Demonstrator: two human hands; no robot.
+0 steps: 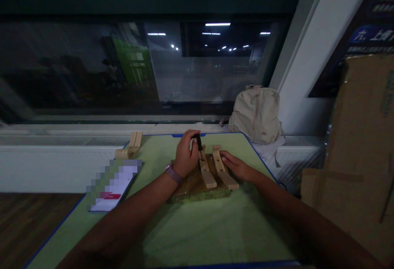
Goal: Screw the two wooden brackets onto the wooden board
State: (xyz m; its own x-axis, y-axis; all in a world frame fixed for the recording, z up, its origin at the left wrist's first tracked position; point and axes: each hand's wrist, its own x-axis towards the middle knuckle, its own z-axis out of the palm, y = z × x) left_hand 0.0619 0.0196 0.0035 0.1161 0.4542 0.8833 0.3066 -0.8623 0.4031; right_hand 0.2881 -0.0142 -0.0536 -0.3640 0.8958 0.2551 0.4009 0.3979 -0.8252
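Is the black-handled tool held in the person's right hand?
No, the left hand holds the black-handled tool, while the right hand is at a curved wooden piece.

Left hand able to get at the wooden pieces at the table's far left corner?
Probably yes: nothing visible stands between the left hand and those wooden pieces, though it holds a dark-handled tool.

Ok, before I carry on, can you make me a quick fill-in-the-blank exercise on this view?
1. The left hand holds a screwdriver with a ____ handle.
2. A watch sits on the ____ wrist.
3. Of the two curved wooden pieces side by side, the right hand is nearer the ____ one.
4. The green table top has a ____ edge.

Missing words: black; left; right; blue.
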